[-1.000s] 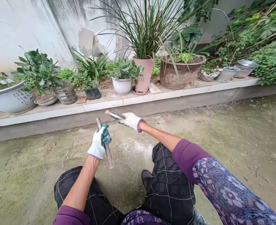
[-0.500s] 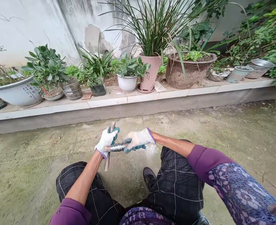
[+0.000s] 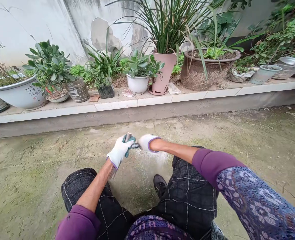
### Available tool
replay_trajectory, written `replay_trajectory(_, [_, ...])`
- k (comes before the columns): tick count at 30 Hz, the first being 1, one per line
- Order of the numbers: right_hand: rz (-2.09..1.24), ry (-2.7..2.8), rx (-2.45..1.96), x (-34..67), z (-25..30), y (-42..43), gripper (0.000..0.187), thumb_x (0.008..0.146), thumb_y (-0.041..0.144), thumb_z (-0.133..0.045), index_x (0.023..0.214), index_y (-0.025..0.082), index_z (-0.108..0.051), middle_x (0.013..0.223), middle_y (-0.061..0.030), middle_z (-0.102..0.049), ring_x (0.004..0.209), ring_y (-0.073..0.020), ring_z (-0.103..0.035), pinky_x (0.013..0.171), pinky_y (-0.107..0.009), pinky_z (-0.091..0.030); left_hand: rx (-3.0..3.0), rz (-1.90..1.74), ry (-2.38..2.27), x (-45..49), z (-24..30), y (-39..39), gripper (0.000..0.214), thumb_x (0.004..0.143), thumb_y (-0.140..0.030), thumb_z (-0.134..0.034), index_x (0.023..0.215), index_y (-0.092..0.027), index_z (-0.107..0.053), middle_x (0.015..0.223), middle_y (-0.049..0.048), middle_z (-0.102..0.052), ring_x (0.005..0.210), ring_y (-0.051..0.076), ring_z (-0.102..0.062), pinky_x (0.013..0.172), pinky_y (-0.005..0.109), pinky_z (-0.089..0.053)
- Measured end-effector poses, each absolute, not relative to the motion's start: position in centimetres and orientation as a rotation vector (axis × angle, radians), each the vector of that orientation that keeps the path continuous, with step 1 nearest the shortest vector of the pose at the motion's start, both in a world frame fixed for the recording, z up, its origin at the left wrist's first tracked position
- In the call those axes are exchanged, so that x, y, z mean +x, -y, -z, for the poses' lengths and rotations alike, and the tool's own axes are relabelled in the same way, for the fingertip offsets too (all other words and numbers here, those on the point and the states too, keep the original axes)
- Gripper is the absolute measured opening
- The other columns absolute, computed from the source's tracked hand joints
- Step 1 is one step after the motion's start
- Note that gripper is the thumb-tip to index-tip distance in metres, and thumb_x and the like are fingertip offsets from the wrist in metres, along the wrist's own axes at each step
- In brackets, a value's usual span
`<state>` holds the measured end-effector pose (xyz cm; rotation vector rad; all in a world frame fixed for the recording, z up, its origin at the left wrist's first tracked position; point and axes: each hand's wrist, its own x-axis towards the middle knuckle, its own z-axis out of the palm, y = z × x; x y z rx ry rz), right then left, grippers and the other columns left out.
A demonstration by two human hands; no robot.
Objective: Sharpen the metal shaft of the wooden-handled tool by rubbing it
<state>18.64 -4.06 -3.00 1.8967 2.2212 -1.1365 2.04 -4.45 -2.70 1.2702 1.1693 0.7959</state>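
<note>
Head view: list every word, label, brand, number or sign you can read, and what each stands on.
No text can be read outright.
Large white pot: dark written characters, too small to read.
Pink pot: dark characters, also too small to read.
Left glove and right glove: no lettering can be made out; the right is blurred.

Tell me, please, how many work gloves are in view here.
2: the left glove on the left hand, gripping a rod, and the right glove on the right hand, blurred.
</note>
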Motion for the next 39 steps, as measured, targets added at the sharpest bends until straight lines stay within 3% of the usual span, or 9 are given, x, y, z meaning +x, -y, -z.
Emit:
replay_trajectory(4, [0.787,-2.280,2.099,20.3,1.4,0.6,0.026,0.085,0.034,-0.058,0.100,0.016,-0.070,0.089,-0.0139,-0.071,0.080,-0.0242,-0.066,0.063,-0.029,-0.044,0.944,-1.058,-0.960,0.7,1.2,2.9,0.024,0.070,-0.024,-0.074,0.087,-0.018,-0.057,0.059,-0.0076,-0.052,0.033,0.002,-0.033,0.032,0.017,-0.027])
replay_trajectory(7, [0.704,-2.389,2.337,20.0,0.8,-0.2,0.028,0.085,0.043,-0.058,0.095,0.017,-0.066,0.077,-0.0055,-0.067,0.066,-0.0162,-0.059,0.056,-0.024,-0.039,0.679,-1.207,-0.795,-0.5,0.5,1.4,0.025,0.074,-0.022,-0.072,0.087,-0.019,-0.051,0.063,-0.0094,-0.051,0.033,-0.001,-0.026,0.033,0.015,-0.024])
replay_trajectory(15, [1.338,-2.438,2.468,16.1,-0.7,1.5,0.028,0.082,0.049,-0.058,0.084,0.021,-0.055,0.060,0.0050,-0.048,0.046,-0.0100,-0.043,0.041,-0.021,-0.032,0.433,-1.072,-0.760,-1.1,1.1,1.7,0.018,0.084,-0.017,-0.064,0.083,-0.019,-0.046,0.059,-0.0104,-0.047,0.032,0.000,-0.028,0.033,0.013,-0.023])
replay_trajectory(21, [0.648,-2.563,2.350,16.8,1.0,-0.8,0.027,0.087,0.045,-0.055,0.089,0.019,-0.061,0.074,-0.0022,-0.061,0.063,-0.0146,-0.050,0.056,-0.025,-0.036,0.460,-0.827,-0.634,-0.8,1.4,3.3,0.021,0.085,-0.015,-0.064,0.077,-0.018,-0.044,0.061,-0.0108,-0.045,0.031,-0.001,-0.027,0.030,0.013,-0.023])
replay_trajectory(24, [0.509,-2.532,2.350,17.3,1.7,-1.7,0.027,0.087,0.045,-0.057,0.091,0.020,-0.062,0.076,-0.0041,-0.063,0.064,-0.0161,-0.052,0.057,-0.026,-0.036,0.419,-0.855,-0.653,-1.2,1.5,3.4,0.015,0.090,-0.016,-0.059,0.081,-0.017,-0.048,0.062,-0.0096,-0.048,0.031,-0.001,-0.028,0.030,0.013,-0.024])
replay_trajectory(26, [0.719,-2.522,2.415,17.3,1.3,-1.5,0.024,0.085,0.044,-0.059,0.089,0.020,-0.061,0.070,-0.0017,-0.059,0.057,-0.0136,-0.048,0.053,-0.025,-0.036,0.371,-0.907,-0.650,-1.4,1.6,3.1,0.011,0.093,-0.019,-0.056,0.085,-0.016,-0.051,0.063,-0.0086,-0.050,0.031,-0.002,-0.029,0.030,0.013,-0.024])
replay_trajectory(31, [2.016,-2.352,1.987,16.1,-1.6,2.2,0.034,0.080,0.048,-0.066,0.095,0.019,-0.059,0.062,0.0051,-0.049,0.041,-0.0069,-0.038,0.035,-0.020,-0.034,0.315,-1.065,-0.793,-1.5,1.9,1.8,0.022,0.094,-0.029,-0.059,0.079,-0.017,-0.049,0.058,-0.0083,-0.049,0.032,-0.001,-0.031,0.033,0.013,-0.027])
replay_trajectory(34, [2.046,-2.210,1.474,15.9,-2.7,4.6,0.039,0.073,0.049,-0.072,0.094,0.017,-0.064,0.060,0.0051,-0.051,0.040,-0.0063,-0.041,0.033,-0.018,-0.035,0.462,-1.107,-0.916,-1.4,2.1,1.6,0.030,0.086,-0.034,-0.068,0.073,-0.018,-0.046,0.051,-0.0090,-0.043,0.032,0.002,-0.034,0.033,0.016,-0.026])
replay_trajectory(39, [1.864,-2.076,1.178,17.0,-2.6,5.9,0.039,0.069,0.047,-0.075,0.092,0.016,-0.068,0.056,0.0049,-0.052,0.040,-0.0068,-0.042,0.033,-0.018,-0.034,0.798,-0.962,-0.900,-2.1,2.0,2.3,0.029,0.082,-0.042,-0.069,0.081,-0.015,-0.058,0.057,-0.0072,-0.048,0.031,0.001,-0.027,0.031,0.018,-0.021])
